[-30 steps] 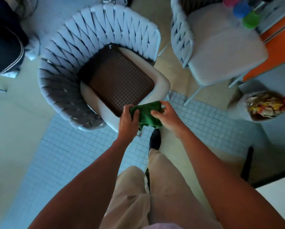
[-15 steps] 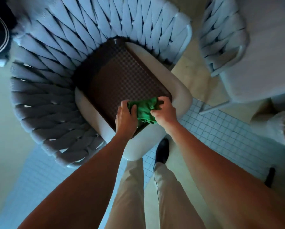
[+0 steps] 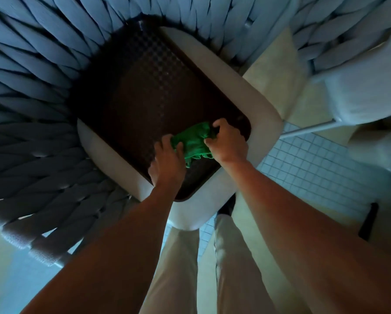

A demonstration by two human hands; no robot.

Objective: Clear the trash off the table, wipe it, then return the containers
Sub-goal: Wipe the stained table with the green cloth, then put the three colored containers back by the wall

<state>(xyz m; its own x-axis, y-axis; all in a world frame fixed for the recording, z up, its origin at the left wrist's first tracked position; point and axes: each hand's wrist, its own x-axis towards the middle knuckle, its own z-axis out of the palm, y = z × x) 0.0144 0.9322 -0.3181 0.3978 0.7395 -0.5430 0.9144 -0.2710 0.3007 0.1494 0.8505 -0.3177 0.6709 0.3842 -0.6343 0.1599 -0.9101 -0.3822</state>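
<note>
Head view: a dark brown tray (image 3: 149,114) with a checkered surface lies on the pale seat cushion (image 3: 246,91) of a woven grey chair (image 3: 42,75). Nothing lies on the tray apart from a bunched green cloth (image 3: 193,142), near the tray's front right corner. The left hand (image 3: 167,162) pinches the cloth's left side between thumb and fingers. The right hand (image 3: 227,141) grips its right side, fingers curled round the fabric. A second grey chair (image 3: 360,82) stands to the right on the tiled floor (image 3: 314,159).
</note>
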